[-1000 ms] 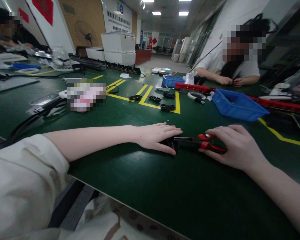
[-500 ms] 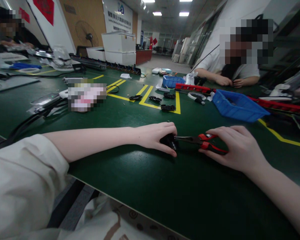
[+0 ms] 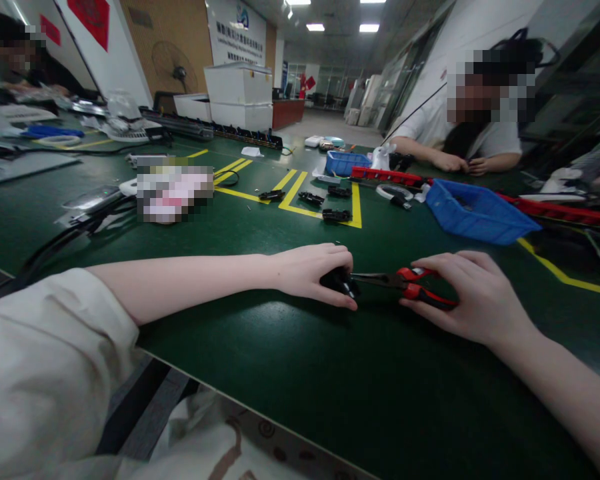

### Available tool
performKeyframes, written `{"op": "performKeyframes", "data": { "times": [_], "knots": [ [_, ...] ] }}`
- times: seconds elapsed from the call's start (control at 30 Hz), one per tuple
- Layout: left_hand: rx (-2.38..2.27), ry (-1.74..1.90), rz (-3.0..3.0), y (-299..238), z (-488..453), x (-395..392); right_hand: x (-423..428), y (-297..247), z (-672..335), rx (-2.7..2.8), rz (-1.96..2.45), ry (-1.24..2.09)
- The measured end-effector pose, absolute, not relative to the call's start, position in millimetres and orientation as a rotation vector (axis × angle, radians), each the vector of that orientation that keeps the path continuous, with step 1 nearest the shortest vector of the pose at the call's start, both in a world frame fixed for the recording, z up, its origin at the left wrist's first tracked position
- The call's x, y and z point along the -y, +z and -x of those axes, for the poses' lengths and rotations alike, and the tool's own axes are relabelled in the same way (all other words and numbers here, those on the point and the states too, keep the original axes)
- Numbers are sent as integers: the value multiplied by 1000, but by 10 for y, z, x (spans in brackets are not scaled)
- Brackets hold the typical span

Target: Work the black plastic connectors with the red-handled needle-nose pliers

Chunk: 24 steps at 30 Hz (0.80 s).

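My left hand holds a small black part between thumb and fingers, just above the green table. Much of that part is hidden by the fingers, so its kind cannot be made out. In my right hand are needle-nose pliers with red and black handles. Their long jaws point left, and the tips reach the black part at its right side. Whether the jaws clamp it is too small to tell.
Several black parts lie near yellow tape lines ahead. A blue bin stands at the right, with a smaller blue basket behind. A pixelated pink object and cables lie left. Across the table sits a co-worker.
The pliers' handles look slightly wider apart, and the black part has tilted a little in my left hand. Both hands stay in nearly the same place.
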State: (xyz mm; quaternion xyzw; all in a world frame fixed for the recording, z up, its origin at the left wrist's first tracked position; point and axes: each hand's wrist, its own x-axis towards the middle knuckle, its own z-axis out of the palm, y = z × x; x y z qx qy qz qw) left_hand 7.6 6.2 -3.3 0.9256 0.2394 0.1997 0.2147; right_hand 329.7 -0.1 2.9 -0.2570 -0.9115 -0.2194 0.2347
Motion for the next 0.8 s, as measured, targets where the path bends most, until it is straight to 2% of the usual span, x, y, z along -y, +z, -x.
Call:
{"op": "performKeyframes", "data": {
  "times": [0.8],
  "knots": [
    [-651, 536, -2609, -36, -80, -64, -8, 25, -3295, 2499, 709, -560]
  ]
}}
